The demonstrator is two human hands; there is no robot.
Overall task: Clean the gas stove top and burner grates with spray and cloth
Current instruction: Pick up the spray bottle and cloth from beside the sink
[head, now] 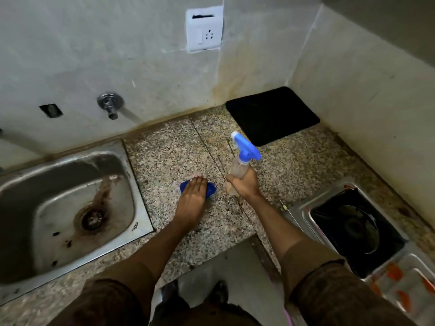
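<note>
The left hand (193, 192) presses flat, fingers straight, on a blue cloth (210, 188); the right hand (244, 185) grips a spray bottle (242, 158).

Single head-worn cam, wide-angle, stood over the granite counter (169, 149) and looked forward and steeply down. Sat close: both forearms ran in from the bottom edge. Frame spanned sink (21, 184) at left, corner walls at top, stove (303, 208) at right edge. No second view, so no overlap
</note>
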